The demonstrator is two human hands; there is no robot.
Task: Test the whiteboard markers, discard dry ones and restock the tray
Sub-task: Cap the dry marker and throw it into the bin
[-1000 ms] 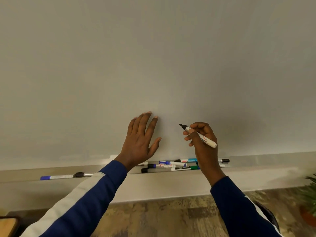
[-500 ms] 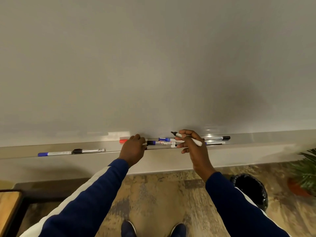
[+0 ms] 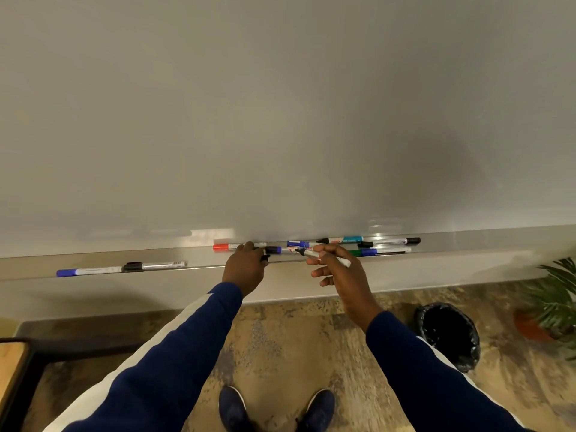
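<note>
My right hand (image 3: 339, 269) pinches an uncapped white marker (image 3: 330, 258), whose black tip points left just above the whiteboard's tray (image 3: 202, 259). My left hand (image 3: 246, 268) reaches onto the tray with its fingers curled on a small black cap (image 3: 265, 259). Several markers lie on the tray behind both hands: a red-capped one (image 3: 224, 246), a blue-capped one (image 3: 297, 243), a teal one (image 3: 350, 239) and a black-capped one (image 3: 410, 241). Farther left lie a blue-capped marker (image 3: 87, 271) and a black-capped marker (image 3: 156, 265). The whiteboard (image 3: 280, 120) shows no marks.
A bin lined with a black bag (image 3: 448, 335) stands on the floor at my right. Beyond it is a potted plant (image 3: 554, 304). A wooden tabletop with a dark frame (image 3: 12, 372) juts in at the lower left. My shoes (image 3: 233, 406) are below.
My left hand came off the whiteboard down to the tray and curled on the cap. My right hand lowered the marker to the tray. The view tilted down.
</note>
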